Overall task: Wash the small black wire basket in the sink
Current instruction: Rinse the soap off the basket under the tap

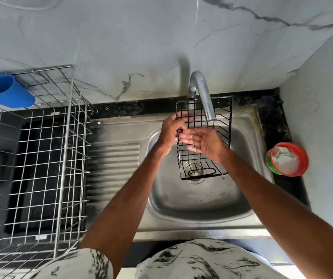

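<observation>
The small black wire basket [222, 125] hangs over the steel sink [197, 206], held upright under the chrome tap [203, 95]. My left hand [169, 135] grips the basket's left edge, fingers curled round the wires. Inside the basket lies my right hand [203, 140], fingers straight and wet, flat against the wire grid just below the spout. A thin stream of water falls from the spout onto the basket near my right hand. The basket's lower end hangs above the drain [194, 171].
A large silver wire dish rack [41, 158] stands on the black counter at the left, with a blue plastic holder [6, 91] on its back corner. A red and green tub of white paste [287, 159] sits right of the sink. The ribbed draining board [113, 168] lies between rack and bowl.
</observation>
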Demonstrator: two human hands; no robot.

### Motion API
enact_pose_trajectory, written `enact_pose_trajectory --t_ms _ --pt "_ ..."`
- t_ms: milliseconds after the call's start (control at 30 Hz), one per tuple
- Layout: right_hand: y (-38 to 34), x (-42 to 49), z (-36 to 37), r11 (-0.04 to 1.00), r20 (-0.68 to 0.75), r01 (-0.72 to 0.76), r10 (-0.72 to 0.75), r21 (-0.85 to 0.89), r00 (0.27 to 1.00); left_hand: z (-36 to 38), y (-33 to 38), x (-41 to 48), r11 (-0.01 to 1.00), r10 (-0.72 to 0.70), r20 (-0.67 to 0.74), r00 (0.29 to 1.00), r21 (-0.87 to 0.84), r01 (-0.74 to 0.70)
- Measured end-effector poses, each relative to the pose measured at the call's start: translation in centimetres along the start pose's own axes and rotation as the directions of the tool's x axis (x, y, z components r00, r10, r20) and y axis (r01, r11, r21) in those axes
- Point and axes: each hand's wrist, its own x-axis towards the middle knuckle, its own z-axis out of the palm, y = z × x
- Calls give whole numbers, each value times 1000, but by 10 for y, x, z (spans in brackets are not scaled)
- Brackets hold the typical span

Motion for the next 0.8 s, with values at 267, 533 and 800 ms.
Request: enact_pose_trajectory --t_ms 267,533,800 --pt "27 -11 -5 890 -179 -146 74 -433 981 2 6 -2 1000 19 29 999 -12 -18" --pt "-45 -18 21 981 -146 168 -181 -93 973 2 16 -10 1000 31 28 999 -1 -31" --pt "30 -15 -5 974 -98 -105 87 -199 991 1 14 -12 999 7 -17 1000 -38 -8"
